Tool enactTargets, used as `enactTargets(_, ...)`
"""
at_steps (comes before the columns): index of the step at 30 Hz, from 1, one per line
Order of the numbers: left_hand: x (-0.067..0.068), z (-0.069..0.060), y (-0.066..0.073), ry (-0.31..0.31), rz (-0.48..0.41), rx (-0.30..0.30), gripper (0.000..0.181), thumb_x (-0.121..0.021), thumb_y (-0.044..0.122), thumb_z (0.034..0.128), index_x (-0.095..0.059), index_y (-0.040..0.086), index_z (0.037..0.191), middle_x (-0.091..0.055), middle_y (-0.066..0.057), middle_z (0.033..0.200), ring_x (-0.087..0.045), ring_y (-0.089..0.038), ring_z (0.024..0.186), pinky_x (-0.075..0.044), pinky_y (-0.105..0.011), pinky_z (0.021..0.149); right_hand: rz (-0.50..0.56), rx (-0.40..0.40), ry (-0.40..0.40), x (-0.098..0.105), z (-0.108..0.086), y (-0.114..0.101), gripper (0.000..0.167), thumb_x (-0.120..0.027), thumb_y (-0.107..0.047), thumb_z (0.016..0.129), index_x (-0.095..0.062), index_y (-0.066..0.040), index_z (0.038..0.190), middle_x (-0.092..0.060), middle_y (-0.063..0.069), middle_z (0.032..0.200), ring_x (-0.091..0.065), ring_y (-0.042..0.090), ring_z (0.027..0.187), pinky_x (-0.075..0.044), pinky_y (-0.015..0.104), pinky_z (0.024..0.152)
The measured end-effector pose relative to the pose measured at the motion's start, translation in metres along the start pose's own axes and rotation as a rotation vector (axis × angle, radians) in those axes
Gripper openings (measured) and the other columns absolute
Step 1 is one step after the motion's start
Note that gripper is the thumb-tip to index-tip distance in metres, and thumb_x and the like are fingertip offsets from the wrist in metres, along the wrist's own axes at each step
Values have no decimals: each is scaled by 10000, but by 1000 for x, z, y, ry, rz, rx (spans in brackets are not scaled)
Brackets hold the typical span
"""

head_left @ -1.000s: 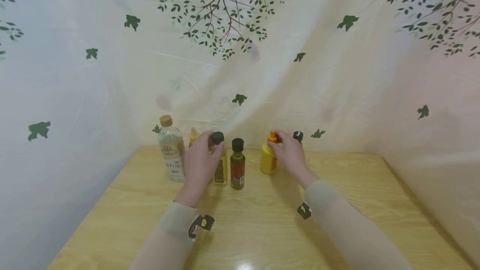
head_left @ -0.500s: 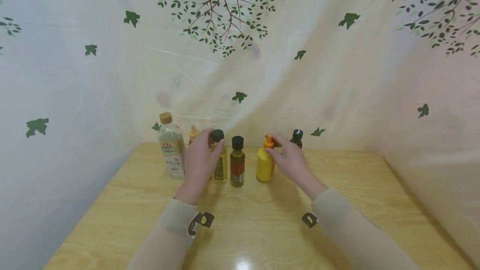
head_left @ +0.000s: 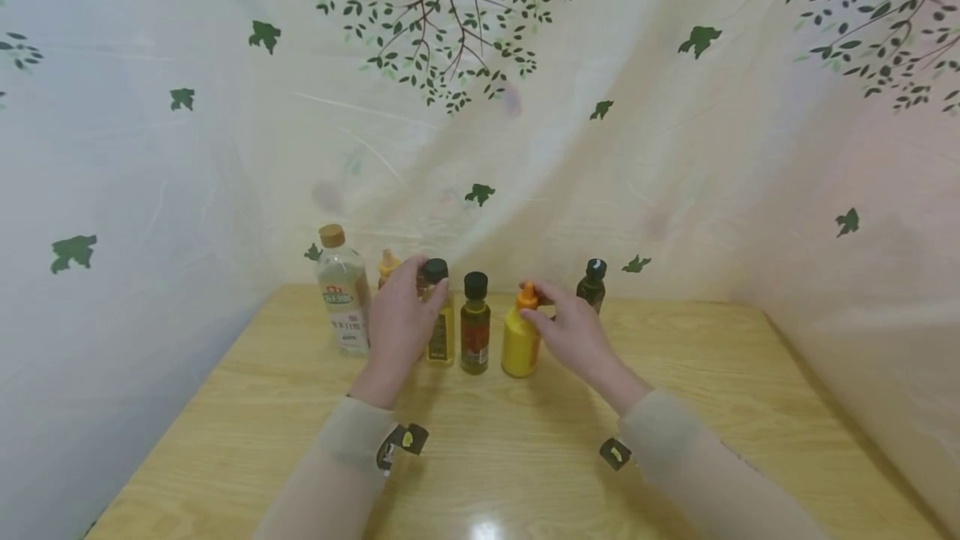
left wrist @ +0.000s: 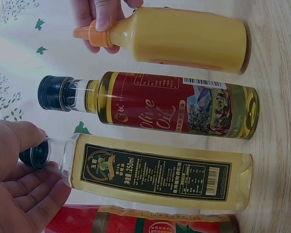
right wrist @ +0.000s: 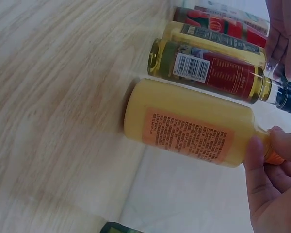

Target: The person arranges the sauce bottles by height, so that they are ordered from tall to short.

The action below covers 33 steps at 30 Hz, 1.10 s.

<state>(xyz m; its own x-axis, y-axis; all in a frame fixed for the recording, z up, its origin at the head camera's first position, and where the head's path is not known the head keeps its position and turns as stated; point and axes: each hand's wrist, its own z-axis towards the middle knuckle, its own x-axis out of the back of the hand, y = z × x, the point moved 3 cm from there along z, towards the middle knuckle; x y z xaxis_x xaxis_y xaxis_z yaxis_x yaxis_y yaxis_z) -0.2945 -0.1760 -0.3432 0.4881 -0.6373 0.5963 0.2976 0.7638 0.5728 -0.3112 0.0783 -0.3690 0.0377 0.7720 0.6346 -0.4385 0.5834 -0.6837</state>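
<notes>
My left hand (head_left: 397,327) holds the dark cap and neck of a clear oil bottle (left wrist: 160,170) with a black label, standing upright on the table. Just right of it stands an olive oil bottle (head_left: 475,332) with a red label and black cap, untouched. Between finger and thumb, my right hand (head_left: 577,340) pinches the orange nozzle cap of a yellow squeeze bottle (head_left: 519,344). That bottle is upright beside the olive oil, with a narrow gap between them in the right wrist view. Whether its base touches the table is hard to tell.
Left of the hands stand a large clear bottle (head_left: 345,298) with a brown cap and a red-bodied bottle (left wrist: 150,221) partly hidden by my left hand. A dark bottle (head_left: 592,286) is behind my right hand. A printed curtain (head_left: 637,190) hangs behind the wooden table (head_left: 495,448).
My right hand has brought the yellow squeeze bottle left and nearer to me, beside the olive oil bottle; the dark bottle behind shows more. The left hand keeps its place.
</notes>
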Motion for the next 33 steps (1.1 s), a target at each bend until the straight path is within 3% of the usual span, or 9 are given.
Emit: enactTargets(33, 0, -1, 0, -4, 14, 22, 462, -796, 266, 1051, -653, 25, 1419, -763, -153, 1264, -745, -323, 1074, -617, -507, 928, -4, 92, 48, -11, -2, -2, 423, -792, -133, 1040, -695, -43, 1442, -775, 146, 1289, -735, 329, 1169, -669, 415, 828)
